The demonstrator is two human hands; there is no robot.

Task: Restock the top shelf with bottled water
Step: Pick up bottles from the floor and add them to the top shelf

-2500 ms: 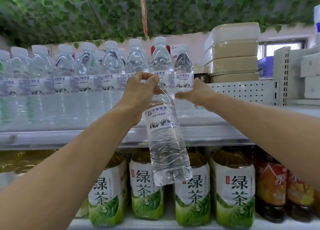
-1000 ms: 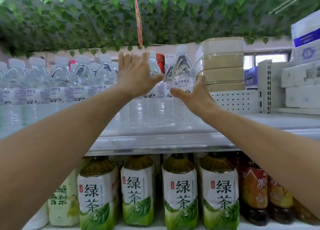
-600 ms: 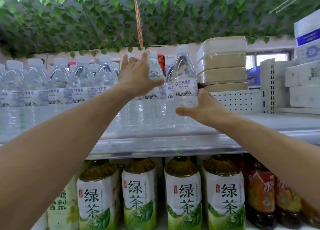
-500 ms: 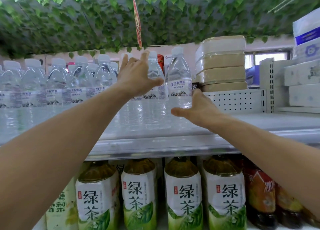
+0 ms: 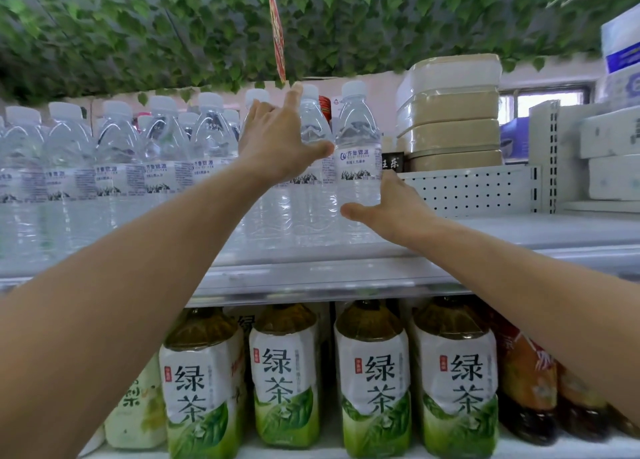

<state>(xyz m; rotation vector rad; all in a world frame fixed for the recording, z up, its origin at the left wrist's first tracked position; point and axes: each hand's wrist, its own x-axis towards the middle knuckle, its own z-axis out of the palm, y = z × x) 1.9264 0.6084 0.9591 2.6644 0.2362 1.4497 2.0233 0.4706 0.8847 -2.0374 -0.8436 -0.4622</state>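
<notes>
Right hand is reaching up to the rightmost water bottle; fingers mostly straight, lying against the bottle's lower right side, thumb stretching out to the left in front of it. Not a closed grip, more a steadying touch. The bottle is standing upright on the top shelf, white cap on, blue-and-white label facing out.

Left hand is held open, fingers extended upward, palm pressing toward the neighbouring bottle just to the left; thumb tip is touching or nearly touching the rightmost bottle's label. Holding nothing.

To the left, a row of water bottles is filling the shelf, packed side by side. To the right of the bottle, a stack of tan lidded boxes is sitting behind a white perforated divider.

On the shelf below, green tea bottles are standing in a row, darker drink bottles beside them on the right. Artificial ivy leaves are hanging overhead, with a red tag dangling among them.
</notes>
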